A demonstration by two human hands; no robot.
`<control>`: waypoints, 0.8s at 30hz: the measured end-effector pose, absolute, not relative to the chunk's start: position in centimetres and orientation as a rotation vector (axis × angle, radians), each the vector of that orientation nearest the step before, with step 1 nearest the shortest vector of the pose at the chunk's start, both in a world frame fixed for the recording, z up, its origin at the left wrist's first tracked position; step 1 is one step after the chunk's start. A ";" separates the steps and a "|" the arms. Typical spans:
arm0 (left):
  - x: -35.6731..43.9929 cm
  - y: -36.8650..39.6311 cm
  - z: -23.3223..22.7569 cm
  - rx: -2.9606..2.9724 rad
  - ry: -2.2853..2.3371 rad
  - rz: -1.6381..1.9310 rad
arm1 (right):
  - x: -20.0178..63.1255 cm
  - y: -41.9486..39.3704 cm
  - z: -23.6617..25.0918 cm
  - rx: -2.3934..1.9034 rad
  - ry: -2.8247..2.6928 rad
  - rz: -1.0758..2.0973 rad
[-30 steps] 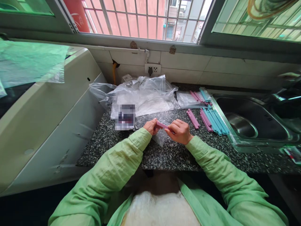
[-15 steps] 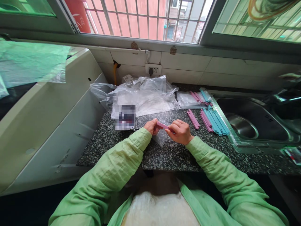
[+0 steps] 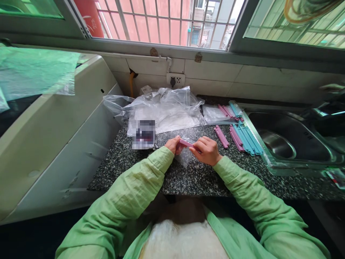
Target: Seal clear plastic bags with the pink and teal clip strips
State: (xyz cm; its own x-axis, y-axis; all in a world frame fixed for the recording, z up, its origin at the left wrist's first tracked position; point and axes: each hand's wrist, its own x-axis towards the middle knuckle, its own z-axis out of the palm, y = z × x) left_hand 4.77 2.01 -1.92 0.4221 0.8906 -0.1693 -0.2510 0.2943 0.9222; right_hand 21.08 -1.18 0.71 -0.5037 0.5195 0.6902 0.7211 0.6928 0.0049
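Just above the counter, my left hand [image 3: 174, 145] pinches one end of a pink bag clip [image 3: 185, 143]. Closed around the other end of this clip is my right hand [image 3: 206, 150]. A small clear plastic bag [image 3: 184, 159] hangs below the clip between both hands; how its edge sits in the clip cannot be made out. To the right lie a few loose pink clips [image 3: 221, 136], then a row of pink clips [image 3: 236, 138] and teal clips [image 3: 249, 139] side by side. Behind these, more pink and teal clips rest on clear packets [image 3: 215, 114].
Crumpled clear plastic bags [image 3: 164, 111] cover the back of the speckled counter [image 3: 196, 183]. A blurred-out item [image 3: 143, 135] lies left of my hands. The steel sink [image 3: 293, 136] is at right, a stove's pale side panel [image 3: 67, 154] at left. A socket [image 3: 175, 79] is on the wall.
Almost nothing differs. Both hands keep their grip on the pink bag clip, which has tilted or shifted very slightly.
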 end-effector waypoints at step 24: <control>4.3 2.7 -1.6 0.942 0.927 0.985 | 22.0 -0.9 1.5 -1.038 -2.229 -0.414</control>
State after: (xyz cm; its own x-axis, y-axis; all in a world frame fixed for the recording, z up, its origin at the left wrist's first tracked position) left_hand 4.25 2.74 -1.56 0.2743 0.9421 -0.1929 -0.2490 0.2633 0.9320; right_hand 22.05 -0.93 1.48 -0.4858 0.5687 0.6638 0.7690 0.6390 0.0153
